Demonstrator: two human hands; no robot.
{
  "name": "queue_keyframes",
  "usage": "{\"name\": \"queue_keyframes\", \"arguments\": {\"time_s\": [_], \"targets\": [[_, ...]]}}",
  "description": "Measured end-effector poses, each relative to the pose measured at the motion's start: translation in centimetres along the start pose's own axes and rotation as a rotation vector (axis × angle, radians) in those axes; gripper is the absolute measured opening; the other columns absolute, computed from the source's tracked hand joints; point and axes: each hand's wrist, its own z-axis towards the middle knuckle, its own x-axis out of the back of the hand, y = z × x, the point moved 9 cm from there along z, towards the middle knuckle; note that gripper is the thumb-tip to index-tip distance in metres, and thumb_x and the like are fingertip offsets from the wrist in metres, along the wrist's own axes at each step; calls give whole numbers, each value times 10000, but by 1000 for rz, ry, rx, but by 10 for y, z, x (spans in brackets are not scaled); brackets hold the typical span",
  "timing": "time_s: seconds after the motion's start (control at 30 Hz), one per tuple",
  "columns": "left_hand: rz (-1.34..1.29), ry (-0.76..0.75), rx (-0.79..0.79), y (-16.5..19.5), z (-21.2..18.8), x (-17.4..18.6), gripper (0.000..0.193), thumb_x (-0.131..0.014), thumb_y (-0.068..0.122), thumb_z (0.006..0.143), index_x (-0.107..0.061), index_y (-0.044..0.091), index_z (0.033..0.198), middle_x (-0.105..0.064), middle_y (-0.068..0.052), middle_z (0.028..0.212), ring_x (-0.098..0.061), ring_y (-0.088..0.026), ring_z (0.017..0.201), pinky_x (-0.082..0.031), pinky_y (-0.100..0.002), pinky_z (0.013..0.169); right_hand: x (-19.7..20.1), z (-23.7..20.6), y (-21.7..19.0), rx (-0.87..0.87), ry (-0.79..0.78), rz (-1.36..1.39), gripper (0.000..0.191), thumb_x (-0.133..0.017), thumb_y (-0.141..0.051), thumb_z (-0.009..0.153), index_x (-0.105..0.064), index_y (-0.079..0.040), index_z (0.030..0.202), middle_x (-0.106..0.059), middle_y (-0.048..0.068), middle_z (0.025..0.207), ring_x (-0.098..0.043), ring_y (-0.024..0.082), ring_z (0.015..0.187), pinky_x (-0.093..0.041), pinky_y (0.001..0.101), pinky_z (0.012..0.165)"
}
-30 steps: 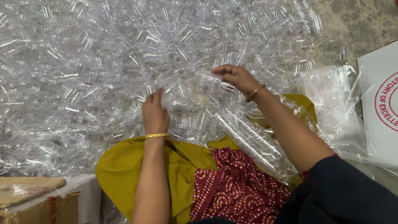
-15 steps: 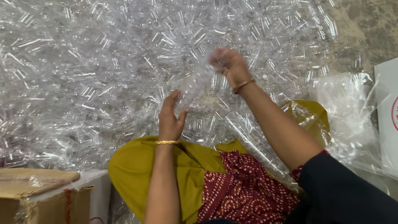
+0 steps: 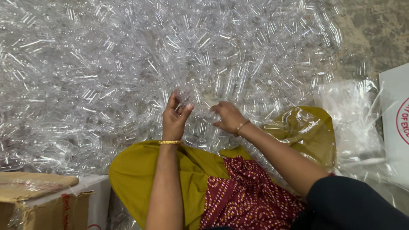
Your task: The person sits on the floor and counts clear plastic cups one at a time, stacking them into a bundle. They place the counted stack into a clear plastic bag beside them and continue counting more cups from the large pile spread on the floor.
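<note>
Clear plastic is everywhere here: a great heap of small transparent tubes (image 3: 170,64) covers the floor, and both hands work at its near edge, just above the mustard-yellow cloth (image 3: 140,174) over the person's lap. The left hand (image 3: 174,121), with a gold bangle (image 3: 170,142) at the wrist, is raised with fingers curled and seems to pinch one or more tubes at its fingertips, though against the glitter behind I cannot tell just what it grasps. The right hand (image 3: 228,117), beside it and a little apart, has fingers bent down into the tubes, gathering or clasping some; its hold is likewise hard to read. In my judgement the risk is slippage: smooth, see-through pieces are easy to lose from a light pinch, and one dropped back into the heap would vanish among its fellows. Loose tubes could also roll off the yellow cloth toward the cardboard box (image 3: 38,200) at its left.
</note>
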Motion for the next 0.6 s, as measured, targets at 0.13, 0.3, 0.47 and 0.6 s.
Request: {"name": "queue_keyframes", "arguments": {"time_s": [0.13,0.3,0.47,0.6], "targets": [[-65,-164,47,-6,-5,-23,667,-725,61,956,-404,-35,1533,-578,-125,1421,-601,-177,1261,-522,-304,1063,-24,-19,-2,-70,-18,536,521,-909,-343,825,-691,-40,1189,-690,85,1033,-674,182,952,-588,331,918],[-133,-223,228,-13,-15,-31,696,-693,95,935,-364,23,1544,-575,-87,1380,-631,-155,1143,-581,-296,856,-32,-33,3,-200,1,994,618,-864,-180,805,-611,11,1336,-653,41,1035,-648,113,950,-583,271,864],[-130,-227,275,-14,-17,-36,700,-704,106,941,-374,22,1553,-566,-83,1381,-632,-161,1133,-597,-301,845,-19,-51,-3,-226,-30,1194,589,-783,-87,829,-569,9,1369,-676,54,1092,-689,128,1014,-612,278,905],[-137,-232,266,-20,-18,-39,764,-728,103,911,-336,30,1562,-551,-93,1389,-640,-179,1149,-611,-319,863,-15,-59,-5,-240,-7,1044,607,-813,-136,829,-574,7,1368,-698,81,1155,-690,143,1039,-605,281,921]]}}
